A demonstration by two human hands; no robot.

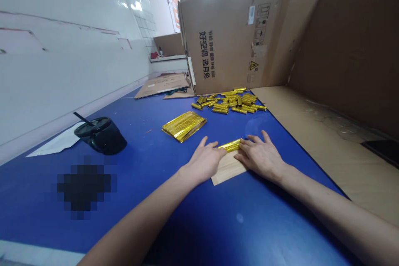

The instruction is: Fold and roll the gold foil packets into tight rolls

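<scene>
A sheet of gold foil paper (231,168) lies pale side up on the blue table, its far edge turned over into a shiny gold strip (230,146). My left hand (207,158) grips the strip's left end, with some fingers raised apart. At the right end, my right hand (261,156) presses its thumb and fingertips on the strip, other fingers stretched outward. Beyond my left hand sits a stack of gold foil sheets (184,125). Farther off is a loose pile of small gold paper rolls (230,102).
A black mug (101,135) with a stick in it stands at left beside white paper (56,143). A large cardboard box (233,41) rises behind the rolls. Flattened cardboard (162,84) lies at the back. The blue table's edge (299,149) runs along the right.
</scene>
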